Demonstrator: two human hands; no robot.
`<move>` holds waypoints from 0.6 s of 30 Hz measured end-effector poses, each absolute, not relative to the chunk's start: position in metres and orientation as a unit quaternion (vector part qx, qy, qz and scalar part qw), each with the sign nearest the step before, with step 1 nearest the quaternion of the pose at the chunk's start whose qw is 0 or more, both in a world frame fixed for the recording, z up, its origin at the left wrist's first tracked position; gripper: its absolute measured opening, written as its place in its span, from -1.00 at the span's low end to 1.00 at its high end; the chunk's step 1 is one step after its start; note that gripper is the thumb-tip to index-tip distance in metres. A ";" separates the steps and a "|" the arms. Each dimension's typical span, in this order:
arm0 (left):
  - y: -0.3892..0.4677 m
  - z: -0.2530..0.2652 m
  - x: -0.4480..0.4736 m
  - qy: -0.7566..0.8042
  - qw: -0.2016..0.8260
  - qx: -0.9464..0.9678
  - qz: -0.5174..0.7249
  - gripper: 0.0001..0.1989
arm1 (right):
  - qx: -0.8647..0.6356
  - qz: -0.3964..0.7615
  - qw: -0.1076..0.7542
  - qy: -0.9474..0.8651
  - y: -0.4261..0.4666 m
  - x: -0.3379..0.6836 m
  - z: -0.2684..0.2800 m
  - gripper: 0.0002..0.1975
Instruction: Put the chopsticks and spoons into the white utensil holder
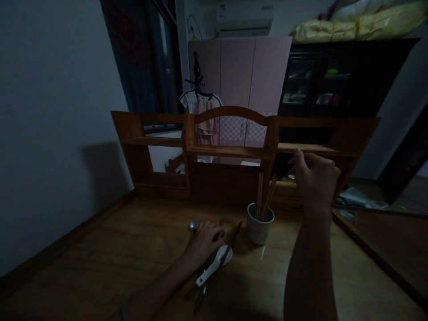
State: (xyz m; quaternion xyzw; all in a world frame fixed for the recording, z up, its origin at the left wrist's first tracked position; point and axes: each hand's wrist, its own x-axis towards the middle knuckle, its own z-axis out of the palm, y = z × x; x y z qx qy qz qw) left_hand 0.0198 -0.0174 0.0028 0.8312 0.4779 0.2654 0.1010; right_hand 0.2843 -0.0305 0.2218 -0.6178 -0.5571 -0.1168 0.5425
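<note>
My left hand [207,238] rests low over the table among scattered utensils, its fingers curled; what they hold, if anything, is hidden. Beside its knuckles shows the round bowl of a metal spoon [193,226]. Just right of the hand lies a white soup spoon [216,264], its handle pointing toward me. A dark chopstick [237,232] runs close by, partly covered by the soup spoon. My right hand [316,176] is raised to the right of a white cup [259,232], apart from it, fingers bent in with nothing visible in them. Wooden chopsticks [267,198] stand in that cup.
Along the table's back edge rises a wooden shelf unit [230,151] with open compartments. A white wall [60,133] borders the table [110,249] on the left. Behind are a pink wardrobe [237,80] and a dark cabinet [334,84].
</note>
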 end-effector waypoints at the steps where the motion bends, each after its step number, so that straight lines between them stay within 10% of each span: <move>1: -0.017 0.004 0.020 0.480 0.101 0.830 0.266 -0.86 | -0.622 -0.147 0.550 -0.538 -0.031 0.285 0.222 -0.43; 18: -0.026 0.005 0.028 0.466 0.153 0.834 0.252 -0.70 | -0.610 -0.173 0.573 -0.519 -0.024 0.290 0.217 -0.47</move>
